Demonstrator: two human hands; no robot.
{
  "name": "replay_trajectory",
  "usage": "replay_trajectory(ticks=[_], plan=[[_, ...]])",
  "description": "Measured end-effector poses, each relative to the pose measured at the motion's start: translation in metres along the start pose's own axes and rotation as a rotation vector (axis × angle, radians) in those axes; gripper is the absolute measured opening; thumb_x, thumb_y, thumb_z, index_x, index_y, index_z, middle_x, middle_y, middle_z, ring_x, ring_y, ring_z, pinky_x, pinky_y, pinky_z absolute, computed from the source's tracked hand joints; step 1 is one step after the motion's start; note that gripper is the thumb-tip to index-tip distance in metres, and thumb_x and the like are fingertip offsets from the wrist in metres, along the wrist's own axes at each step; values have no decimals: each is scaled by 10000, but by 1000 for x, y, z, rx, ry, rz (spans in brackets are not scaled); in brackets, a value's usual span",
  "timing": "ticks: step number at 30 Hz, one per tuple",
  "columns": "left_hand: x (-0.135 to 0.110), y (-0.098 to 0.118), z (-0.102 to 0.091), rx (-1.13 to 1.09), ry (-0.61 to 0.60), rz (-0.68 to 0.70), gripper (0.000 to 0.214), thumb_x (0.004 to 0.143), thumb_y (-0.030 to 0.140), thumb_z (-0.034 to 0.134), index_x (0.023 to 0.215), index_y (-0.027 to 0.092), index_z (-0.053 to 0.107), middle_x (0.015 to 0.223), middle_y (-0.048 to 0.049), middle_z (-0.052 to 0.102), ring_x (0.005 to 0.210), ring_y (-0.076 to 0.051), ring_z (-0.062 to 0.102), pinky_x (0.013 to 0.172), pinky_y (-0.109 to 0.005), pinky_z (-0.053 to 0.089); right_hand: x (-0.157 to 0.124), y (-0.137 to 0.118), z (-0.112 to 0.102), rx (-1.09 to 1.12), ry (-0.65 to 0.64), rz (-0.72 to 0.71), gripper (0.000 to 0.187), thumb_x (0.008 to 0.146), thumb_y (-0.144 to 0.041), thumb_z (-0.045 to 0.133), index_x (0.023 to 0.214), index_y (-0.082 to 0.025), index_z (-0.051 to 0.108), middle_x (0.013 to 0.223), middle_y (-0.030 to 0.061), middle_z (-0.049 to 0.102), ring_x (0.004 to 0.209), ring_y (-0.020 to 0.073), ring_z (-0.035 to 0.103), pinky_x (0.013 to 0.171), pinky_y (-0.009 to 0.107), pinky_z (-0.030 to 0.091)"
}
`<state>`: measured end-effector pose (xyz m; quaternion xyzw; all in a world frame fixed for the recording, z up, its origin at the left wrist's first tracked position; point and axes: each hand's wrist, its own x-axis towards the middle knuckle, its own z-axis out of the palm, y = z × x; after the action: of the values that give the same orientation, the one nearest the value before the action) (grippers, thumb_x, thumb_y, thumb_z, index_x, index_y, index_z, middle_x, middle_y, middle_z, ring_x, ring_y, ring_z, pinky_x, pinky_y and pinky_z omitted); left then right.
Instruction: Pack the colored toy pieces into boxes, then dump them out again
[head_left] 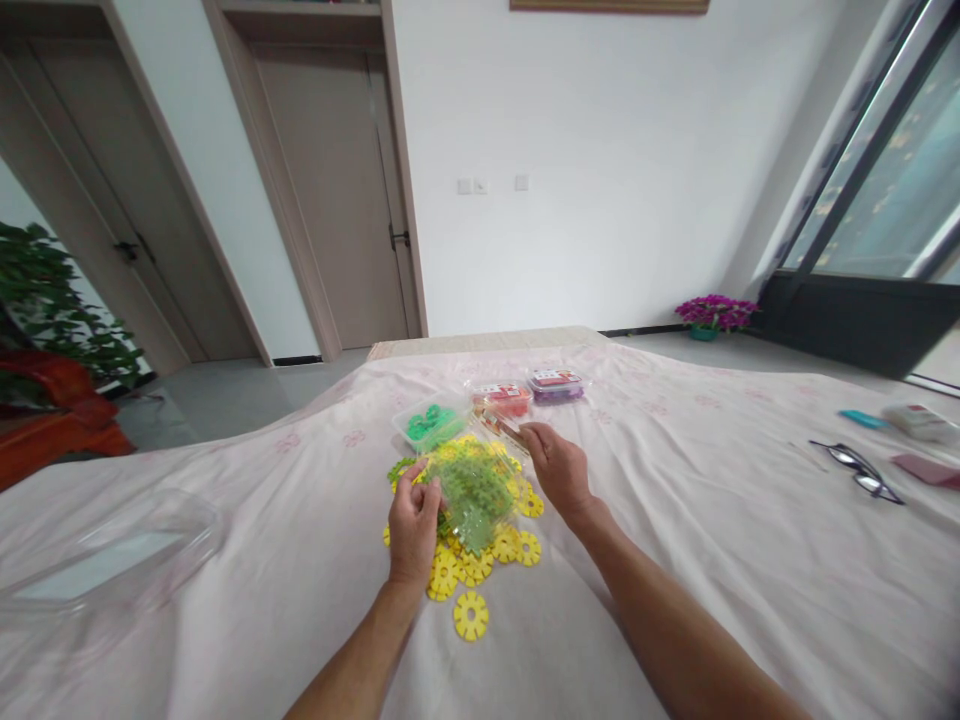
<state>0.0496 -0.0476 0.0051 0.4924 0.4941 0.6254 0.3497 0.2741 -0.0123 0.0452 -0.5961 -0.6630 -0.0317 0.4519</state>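
My left hand (pixel 412 520) is closed on the near left side of a clear plastic box (pixel 474 505), thumb and fingers at its edge. Light green pieces show through the box, which is tilted over a pile of yellow notched discs (pixel 444 572). My right hand (pixel 556 465) pinches the end of a thin piece with a reddish-brown printed strip (pixel 501 425); whether it is the box's lid I cannot tell. One yellow disc (pixel 471 616) lies apart, nearest me. Behind the pile stands an uncovered clear box of darker green discs (pixel 431 424).
Two labelled boxes, one with red pieces (pixel 511 400) and one with purple pieces (pixel 556 386), stand farther back. At the left lies a large clear plastic container (pixel 112 560). Glasses (pixel 861 470) and a blue item (pixel 862 419) rest at the right on the pale cloth (pixel 697 560).
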Motion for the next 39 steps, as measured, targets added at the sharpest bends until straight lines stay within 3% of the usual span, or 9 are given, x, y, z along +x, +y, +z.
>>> replay_trajectory(ticks=[6, 12, 19, 33, 36, 39], plan=[[-2, 2, 2, -9, 10, -29, 536, 845, 507, 612, 1238, 155, 521, 578, 77, 560, 562, -120, 554, 621, -233, 447, 9, -27, -19, 347, 297, 39, 350, 961, -463, 480, 977, -207, 718, 934, 49, 766, 829, 197, 712, 764, 278, 526], [-3, 0, 4, -37, 23, -40, 555, 824, 508, 636, 1249, 171, 516, 581, 86, 570, 562, -120, 575, 630, -236, 457, 10, -60, -36, 502, 316, 110, 347, 927, -482, 544, 934, -197, 742, 872, 42, 773, 795, 212, 715, 741, 306, 558], [-7, 5, 5, -22, 7, -39, 548, 852, 467, 623, 1287, 165, 484, 579, 84, 575, 577, -119, 574, 641, -234, 458, 6, -73, -50, 548, 451, 51, 287, 934, -424, 558, 925, -203, 741, 894, 42, 771, 858, 212, 713, 800, 327, 554], [-8, 5, 6, -37, 29, -27, 641, 821, 523, 648, 1317, 153, 481, 577, 70, 579, 569, -140, 583, 623, -257, 470, -3, -87, -61, 581, 484, -28, 253, 946, -395, 541, 950, -219, 723, 918, 52, 764, 870, 221, 716, 811, 363, 572], [-8, 6, 6, -41, 48, -37, 680, 790, 554, 667, 1309, 148, 497, 577, 62, 586, 565, -153, 589, 614, -270, 470, -3, -90, -60, 532, 427, -30, 271, 948, -409, 531, 935, -226, 730, 906, 45, 766, 844, 217, 717, 776, 342, 576], [-9, 7, 7, -31, 69, -45, 685, 778, 559, 677, 1299, 146, 509, 577, 59, 588, 551, -150, 577, 603, -272, 465, -6, -89, -52, 482, 284, -40, 284, 958, -413, 512, 957, -232, 730, 899, 34, 768, 816, 204, 719, 740, 305, 571]])
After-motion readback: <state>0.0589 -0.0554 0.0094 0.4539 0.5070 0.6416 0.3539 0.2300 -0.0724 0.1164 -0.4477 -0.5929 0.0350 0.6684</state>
